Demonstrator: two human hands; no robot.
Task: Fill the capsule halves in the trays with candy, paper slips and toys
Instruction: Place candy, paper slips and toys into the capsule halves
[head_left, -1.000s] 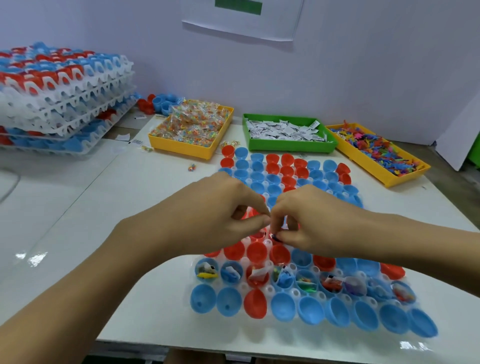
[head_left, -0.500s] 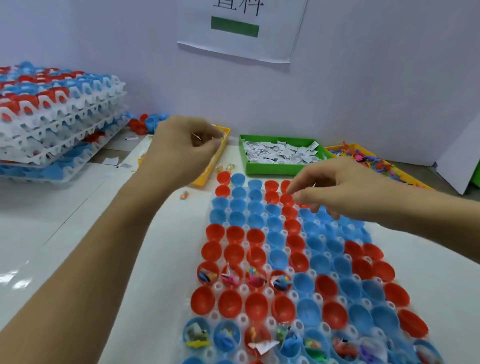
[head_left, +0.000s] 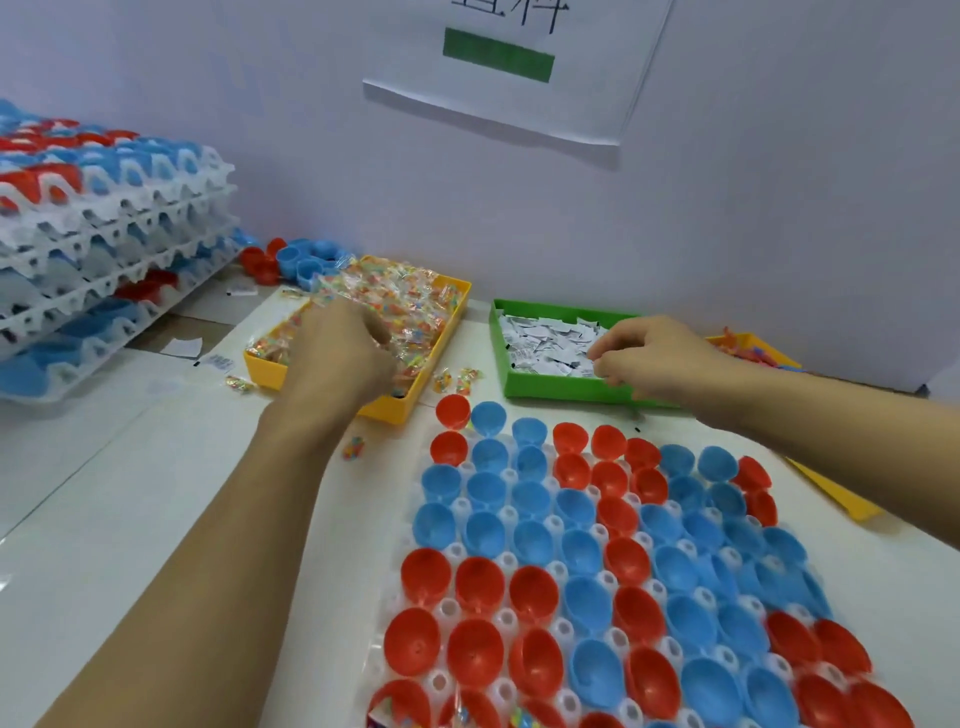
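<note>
The left hand (head_left: 340, 358) dips into the yellow candy bin (head_left: 441, 343) at about eleven o'clock from the tray, fingers curled down among the wrapped candies (head_left: 400, 306); whether it has any pinched, I cannot tell. The right hand (head_left: 657, 358) reaches into the green bin (head_left: 550, 387) at twelve o'clock, fingertips bunched on the paper slips (head_left: 545, 338), apparently pinching some.

The candies look light and crinkly, their wrappers likely slippery, so a fingertip pinch on the twisted wrapper end should serve best. The slips are thin and limp and tend to cling together; picking at a loose edge ought to separate one. The capsule halves (head_left: 582, 551) are hollow, rigid plastic sitting loosely in the clear tray (head_left: 457, 551), so a careless nudge could tip them.

Count: three bins, the third a yellow toy bin (head_left: 753, 348) at one o'clock, mostly hidden behind the right wrist. One tray in work; a stack of filled trays (head_left: 104, 249) at ten o'clock, its layers too blurred to count. Four or five stray candies (head_left: 457, 376) lie on the table (head_left: 156, 467) near the candy bin. Capsule halves run to dozens, most still empty.
</note>
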